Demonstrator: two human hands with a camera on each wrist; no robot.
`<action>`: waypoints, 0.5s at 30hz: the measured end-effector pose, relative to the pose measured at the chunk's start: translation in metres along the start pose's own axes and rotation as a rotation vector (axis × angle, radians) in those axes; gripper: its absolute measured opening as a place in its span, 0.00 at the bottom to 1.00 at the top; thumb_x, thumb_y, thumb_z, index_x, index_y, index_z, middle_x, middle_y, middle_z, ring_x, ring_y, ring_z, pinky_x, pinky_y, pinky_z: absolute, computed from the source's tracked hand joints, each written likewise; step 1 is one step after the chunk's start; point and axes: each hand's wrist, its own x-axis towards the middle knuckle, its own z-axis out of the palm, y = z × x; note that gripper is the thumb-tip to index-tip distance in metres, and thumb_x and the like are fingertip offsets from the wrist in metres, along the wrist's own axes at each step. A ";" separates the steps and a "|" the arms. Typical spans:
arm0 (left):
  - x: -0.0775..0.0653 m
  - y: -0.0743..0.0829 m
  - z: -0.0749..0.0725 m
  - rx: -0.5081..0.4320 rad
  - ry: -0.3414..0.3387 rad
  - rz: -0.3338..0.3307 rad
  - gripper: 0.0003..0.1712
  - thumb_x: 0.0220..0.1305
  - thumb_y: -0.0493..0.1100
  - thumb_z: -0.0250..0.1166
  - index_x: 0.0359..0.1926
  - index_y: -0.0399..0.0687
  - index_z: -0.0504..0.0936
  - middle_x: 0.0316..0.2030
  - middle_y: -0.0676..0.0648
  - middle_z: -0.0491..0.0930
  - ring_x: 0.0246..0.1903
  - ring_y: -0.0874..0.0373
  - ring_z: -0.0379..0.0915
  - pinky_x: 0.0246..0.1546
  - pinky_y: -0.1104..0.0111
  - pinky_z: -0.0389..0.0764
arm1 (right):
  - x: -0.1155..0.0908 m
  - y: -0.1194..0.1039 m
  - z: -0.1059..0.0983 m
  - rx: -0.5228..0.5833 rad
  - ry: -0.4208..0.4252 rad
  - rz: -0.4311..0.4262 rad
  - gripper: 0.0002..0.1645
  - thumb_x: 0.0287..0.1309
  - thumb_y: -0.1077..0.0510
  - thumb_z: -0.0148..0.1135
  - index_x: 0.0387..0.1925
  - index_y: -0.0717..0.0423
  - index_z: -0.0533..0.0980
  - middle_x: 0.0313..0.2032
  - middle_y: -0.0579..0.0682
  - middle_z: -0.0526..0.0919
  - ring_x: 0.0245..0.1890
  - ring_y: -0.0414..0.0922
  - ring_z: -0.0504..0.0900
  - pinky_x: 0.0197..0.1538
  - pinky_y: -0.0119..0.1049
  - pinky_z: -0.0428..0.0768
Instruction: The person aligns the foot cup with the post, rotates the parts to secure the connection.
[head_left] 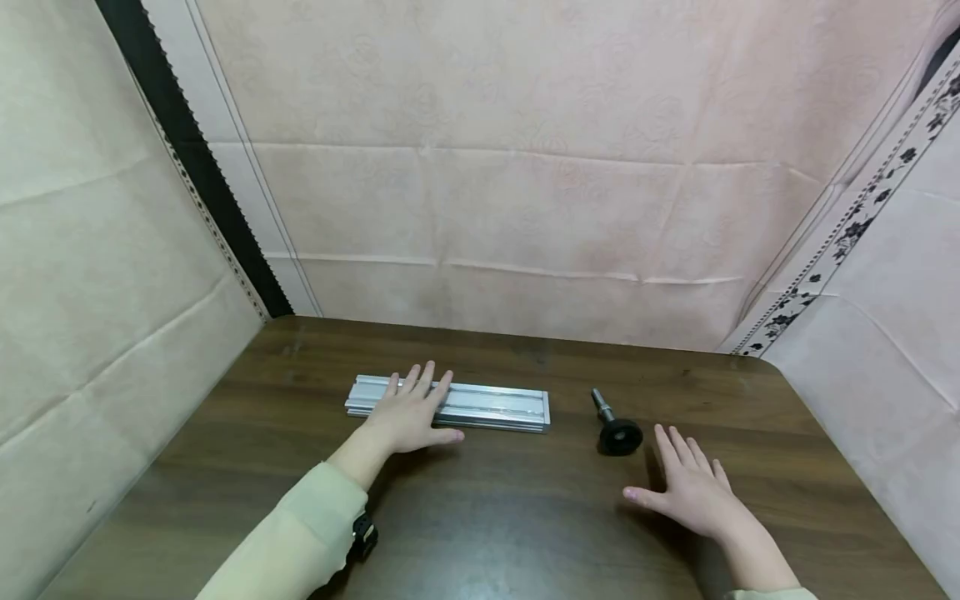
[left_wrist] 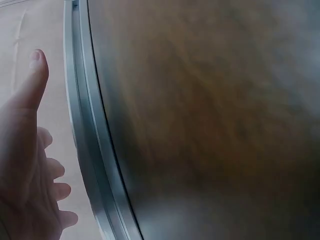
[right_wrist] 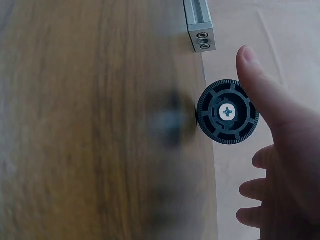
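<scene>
A silver aluminum profile (head_left: 495,406) lies lengthwise on the table, with grooves along its sides. My left hand (head_left: 408,417) is over its left part, fingers spread and straight, covering a stretch of it in the head view. Along the thumb in the left wrist view runs the grooved side of the profile (left_wrist: 85,100). A leveling foot (head_left: 620,437) with a black round base and a threaded metal stem lies to the profile's right. Nearest to it is my right hand (head_left: 693,492), fingers apart and holding nothing. The right wrist view shows the base's ribbed underside with a cross-head screw (right_wrist: 227,112).
The brown wood-grain table (head_left: 480,517) has rounded far corners. Pale cloth (head_left: 525,217) hangs behind it and at both sides, with a flowered border (head_left: 847,225) at the right. A black band (head_left: 195,158) runs down at the left.
</scene>
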 end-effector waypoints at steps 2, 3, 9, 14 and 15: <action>0.005 0.003 0.001 0.001 0.001 0.001 0.58 0.52 0.78 0.50 0.74 0.53 0.43 0.72 0.39 0.39 0.70 0.43 0.34 0.64 0.45 0.38 | 0.000 0.001 0.001 0.003 0.000 0.000 0.68 0.43 0.22 0.56 0.70 0.64 0.46 0.67 0.71 0.51 0.63 0.71 0.49 0.52 0.73 0.47; 0.008 0.005 0.001 0.000 0.001 0.003 0.58 0.52 0.78 0.50 0.74 0.52 0.43 0.72 0.40 0.39 0.70 0.44 0.34 0.64 0.45 0.38 | -0.001 0.002 0.001 0.002 0.002 0.001 0.68 0.43 0.22 0.56 0.70 0.64 0.46 0.67 0.71 0.51 0.63 0.71 0.49 0.52 0.73 0.47; 0.024 0.015 0.005 0.021 0.004 0.029 0.59 0.52 0.79 0.48 0.74 0.52 0.42 0.72 0.40 0.38 0.70 0.45 0.32 0.64 0.44 0.37 | -0.002 0.003 0.000 0.004 0.000 0.004 0.68 0.44 0.23 0.57 0.71 0.64 0.46 0.66 0.72 0.51 0.63 0.71 0.49 0.52 0.73 0.47; 0.030 0.017 0.009 0.030 0.003 0.028 0.58 0.51 0.80 0.48 0.74 0.52 0.45 0.72 0.38 0.41 0.70 0.42 0.37 0.63 0.42 0.38 | -0.004 0.003 -0.001 0.001 -0.003 0.008 0.68 0.44 0.23 0.56 0.71 0.64 0.46 0.66 0.72 0.51 0.63 0.72 0.50 0.53 0.73 0.48; 0.030 0.017 0.010 0.033 0.003 0.023 0.58 0.51 0.80 0.48 0.74 0.52 0.45 0.72 0.38 0.42 0.70 0.42 0.37 0.63 0.42 0.38 | -0.004 0.003 -0.001 -0.006 0.001 0.005 0.67 0.44 0.23 0.57 0.70 0.64 0.46 0.66 0.72 0.51 0.63 0.72 0.50 0.53 0.73 0.48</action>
